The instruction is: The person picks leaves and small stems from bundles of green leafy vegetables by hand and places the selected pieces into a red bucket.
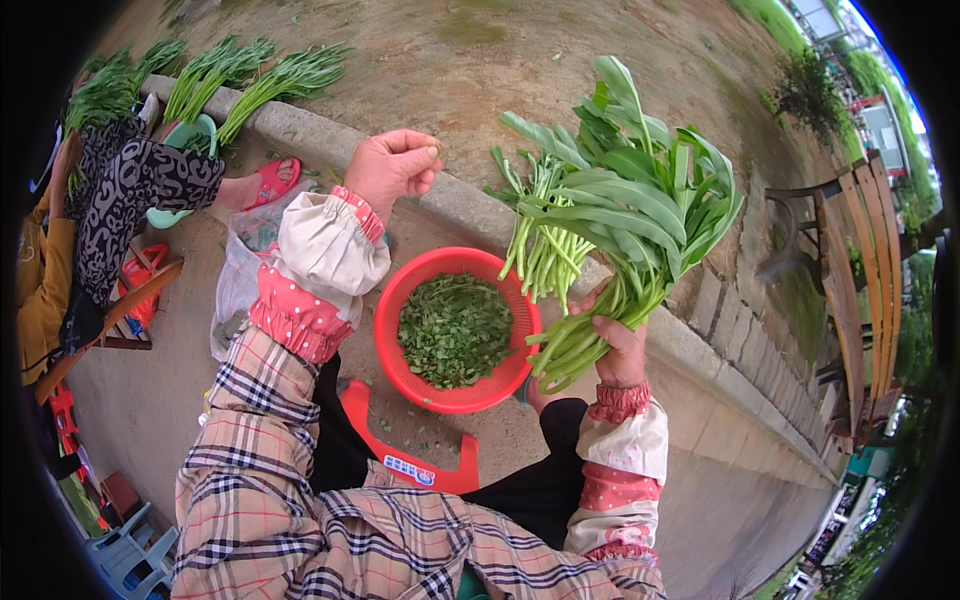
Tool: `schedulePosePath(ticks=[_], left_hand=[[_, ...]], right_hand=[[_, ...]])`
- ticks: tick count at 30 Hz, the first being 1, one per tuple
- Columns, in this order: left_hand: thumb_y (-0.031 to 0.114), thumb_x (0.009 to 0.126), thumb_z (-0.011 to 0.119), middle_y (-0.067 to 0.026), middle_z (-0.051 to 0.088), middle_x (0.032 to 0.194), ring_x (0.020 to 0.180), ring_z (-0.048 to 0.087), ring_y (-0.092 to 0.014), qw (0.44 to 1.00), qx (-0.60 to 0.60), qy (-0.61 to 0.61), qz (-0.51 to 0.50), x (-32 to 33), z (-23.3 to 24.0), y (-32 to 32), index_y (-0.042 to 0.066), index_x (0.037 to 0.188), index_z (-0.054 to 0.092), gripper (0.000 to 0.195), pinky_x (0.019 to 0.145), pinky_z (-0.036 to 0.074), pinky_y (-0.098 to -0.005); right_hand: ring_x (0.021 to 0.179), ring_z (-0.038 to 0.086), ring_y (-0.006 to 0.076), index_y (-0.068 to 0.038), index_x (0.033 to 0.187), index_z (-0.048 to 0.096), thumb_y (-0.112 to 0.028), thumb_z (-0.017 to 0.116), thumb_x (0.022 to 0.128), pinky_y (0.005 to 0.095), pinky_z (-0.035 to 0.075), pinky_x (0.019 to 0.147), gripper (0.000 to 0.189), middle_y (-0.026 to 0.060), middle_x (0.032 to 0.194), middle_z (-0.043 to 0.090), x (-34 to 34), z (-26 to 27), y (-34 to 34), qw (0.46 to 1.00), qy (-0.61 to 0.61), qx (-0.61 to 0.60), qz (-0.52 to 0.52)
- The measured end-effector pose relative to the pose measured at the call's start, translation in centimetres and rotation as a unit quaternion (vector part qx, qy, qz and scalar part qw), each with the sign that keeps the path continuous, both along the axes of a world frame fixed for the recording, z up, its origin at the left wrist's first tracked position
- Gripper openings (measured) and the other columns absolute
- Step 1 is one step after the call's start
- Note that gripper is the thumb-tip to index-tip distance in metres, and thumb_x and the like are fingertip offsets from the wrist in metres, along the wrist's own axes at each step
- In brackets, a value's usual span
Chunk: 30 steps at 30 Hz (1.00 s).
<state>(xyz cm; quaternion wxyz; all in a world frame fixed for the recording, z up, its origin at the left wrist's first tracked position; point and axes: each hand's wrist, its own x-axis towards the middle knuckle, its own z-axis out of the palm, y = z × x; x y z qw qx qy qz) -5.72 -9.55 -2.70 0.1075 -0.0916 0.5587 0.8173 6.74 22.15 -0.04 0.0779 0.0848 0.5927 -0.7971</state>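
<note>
My right hand (621, 351) is closed around the stems of a thick bunch of leafy greens (637, 217), held to the right of a red plastic basket (388, 300). Chopped green leaves and stem pieces (454, 330) lie inside the basket. Up and left of it, my left hand (395, 166) is raised with thumb and fingers pinched together. A small brownish bit shows at its fingertips, too small to name. Behind the held bunch, more cut green stems (551, 255) lie on the stone curb (480, 210).
At the left another person (127, 187) sits near a pale green basin (202, 135) and bundles of greens (289, 79). A clear plastic bag (232, 277) lies beside my left sleeve. A red plastic stool (356, 420) is between my legs. A wooden bench (862, 277) stands right.
</note>
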Motion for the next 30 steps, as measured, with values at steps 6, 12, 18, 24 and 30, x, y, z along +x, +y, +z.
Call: schedulePosePath(ticks=[6,12,18,24,30], left_hand=[[0.003,0.084,0.062,-0.0058,0.066,0.085,0.073,0.062,-0.012,0.913,-0.08,0.0,-0.399,2.4,-1.4,2.4,-0.002,0.104,0.061,0.021,0.067,0.052,-0.0249],[0.008,0.082,0.067,-0.0032,0.065,0.081,0.074,0.06,-0.011,0.848,-0.264,0.074,-0.454,2.4,-0.9,3.6,-0.003,0.101,0.063,0.022,0.071,0.05,-0.025],[0.009,0.084,0.063,-0.0011,0.063,0.077,0.064,0.055,-0.006,0.95,-0.163,0.064,-0.26,2.0,0.0,4.6,0.002,0.094,0.064,0.012,0.061,0.047,-0.0218],[0.002,0.085,0.055,-0.0014,0.063,0.105,0.065,0.053,-0.005,0.973,-0.166,0.139,-0.081,1.2,1.1,5.1,0.005,0.118,0.057,0.033,0.06,0.047,-0.021],[-0.002,0.081,0.054,-0.0017,0.059,0.115,0.075,0.056,-0.008,0.945,-0.212,0.134,-0.21,0.7,0.0,5.6,0.009,0.13,0.05,0.05,0.066,0.048,-0.0239]], right_hand=[[0.083,0.059,0.0289,0.003,0.108,0.046,0.002,0.051,0.062,0.0456,0.05,0.087,0.046,0.0144,0.087,0.055,-0.1,0.4,-0.2,1.0,-0.006,-0.022,-0.009],[0.083,0.059,0.0286,0.003,0.108,0.046,0.002,0.053,0.062,0.0452,0.05,0.086,0.047,0.0135,0.085,0.056,0.0,0.4,-0.4,0.999,-0.009,-0.035,-0.011],[0.083,0.059,0.0285,0.003,0.107,0.046,0.0,0.054,0.062,0.0431,0.049,0.085,0.046,0.0137,0.086,0.057,0.0,0.4,-0.3,0.999,-0.02,-0.024,0.008],[0.083,0.059,0.0288,0.003,0.107,0.046,0.001,0.053,0.061,0.0439,0.049,0.086,0.046,0.0146,0.086,0.057,-0.1,0.3,-0.5,1.0,-0.011,-0.02,0.013],[0.082,0.06,0.0284,0.003,0.107,0.046,0.0,0.053,0.061,0.0445,0.049,0.086,0.046,0.0142,0.086,0.057,0.1,0.0,-0.8,1.0,-0.015,-0.008,0.01]])
